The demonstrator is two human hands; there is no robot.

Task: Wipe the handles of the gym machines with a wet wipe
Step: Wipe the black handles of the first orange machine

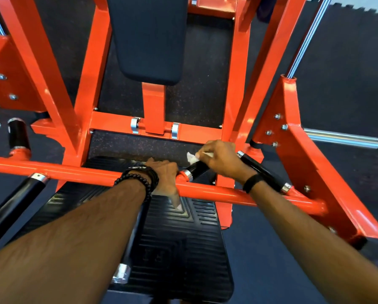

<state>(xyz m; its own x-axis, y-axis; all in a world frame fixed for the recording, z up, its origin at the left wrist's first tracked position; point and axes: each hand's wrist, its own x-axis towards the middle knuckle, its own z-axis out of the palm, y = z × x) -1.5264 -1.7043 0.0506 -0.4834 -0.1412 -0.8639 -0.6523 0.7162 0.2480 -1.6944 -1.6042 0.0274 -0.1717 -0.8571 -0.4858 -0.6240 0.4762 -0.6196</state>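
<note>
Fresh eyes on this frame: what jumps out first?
The bright orange machine frame fills the view, with a black back pad at top centre. In the middle, the right hand holds a white wet wipe on a black handle, while the left hand grips the orange crossbar.

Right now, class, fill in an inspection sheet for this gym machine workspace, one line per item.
Surface: black ribbed foot plate below the orange crossbar.
Job's things: white wet wipe held against the black handle.
Clutter: nothing seen.
Grips: right hand curls round the wipe and handle; left hand grips the crossbar.
Cables: nothing seen.
Surroundings: black back pad, chrome weight peg, dark speckled floor.
</note>
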